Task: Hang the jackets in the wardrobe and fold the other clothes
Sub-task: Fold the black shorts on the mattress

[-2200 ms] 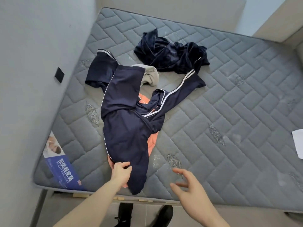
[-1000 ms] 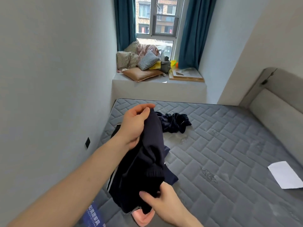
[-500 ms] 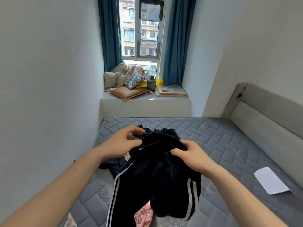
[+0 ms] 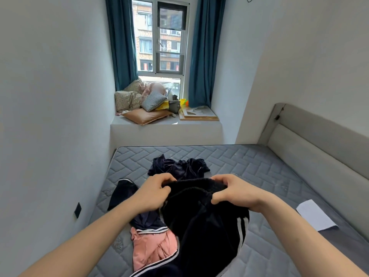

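While both fists curl on its waistband, left hand (image 4: 153, 193) and right hand (image 4: 235, 193) hold dark striped trousers (image 4: 201, 220) above mattress (image 4: 259, 168); pink garment (image 4: 153, 250) lies beneath, velvet heap (image 4: 177, 167) farther off.

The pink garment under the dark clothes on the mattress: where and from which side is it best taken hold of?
Probably at the free lower edge of the pink garment, coming from the person's left. That side lies bare on the mattress; its top is pinned under the navy striped garment, and its right is covered by the black trousers that both hands hold.
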Demonstrator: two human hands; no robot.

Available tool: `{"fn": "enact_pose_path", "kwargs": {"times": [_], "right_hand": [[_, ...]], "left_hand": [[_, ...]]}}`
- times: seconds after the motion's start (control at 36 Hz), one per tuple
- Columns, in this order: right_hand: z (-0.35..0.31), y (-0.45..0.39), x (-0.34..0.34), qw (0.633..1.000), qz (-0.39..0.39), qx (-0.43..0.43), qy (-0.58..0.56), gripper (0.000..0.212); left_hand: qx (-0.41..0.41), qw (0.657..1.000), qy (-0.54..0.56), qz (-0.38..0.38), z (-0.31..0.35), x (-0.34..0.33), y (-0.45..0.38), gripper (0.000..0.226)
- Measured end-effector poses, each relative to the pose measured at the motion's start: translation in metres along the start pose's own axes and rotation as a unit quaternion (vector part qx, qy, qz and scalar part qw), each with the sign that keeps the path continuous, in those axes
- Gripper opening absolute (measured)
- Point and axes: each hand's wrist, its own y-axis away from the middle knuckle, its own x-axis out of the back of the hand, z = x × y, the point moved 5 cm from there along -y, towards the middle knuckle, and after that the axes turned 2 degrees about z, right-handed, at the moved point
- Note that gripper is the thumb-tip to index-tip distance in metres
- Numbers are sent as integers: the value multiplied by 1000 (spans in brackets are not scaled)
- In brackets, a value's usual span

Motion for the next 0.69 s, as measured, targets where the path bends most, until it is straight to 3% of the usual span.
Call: {"fn": "enact_pose_path", "kwargs": {"times": [0.17, 0.31, 0.42, 0.5, 0.58, 0.69], "right_hand": [[8, 7, -3, 999, 3, -17, 48, 54], [1, 9, -14, 998, -36, 2, -54, 45], [2, -2, -9, 985, 51, 15, -166, 38], [10, -12, -7, 965, 124, 10, -230, 49], [18, -19, -9, 945, 160, 6, -284, 61], [23, -23, -12, 911, 226, 2, -345, 85]], "left_hand": [[1, 992, 120, 48, 10, 21, -22, 39], [-37, 986, 132, 98, 32, 39, -42, 39], [-30, 984, 108, 136, 39, 44, -45, 27], [-32, 978, 123, 165, 47, 43, -31, 17], [-36, 981, 142, 124, 54, 26, -4, 14], [-28, 990, 141, -11, 56, -12, 34, 21]]}}
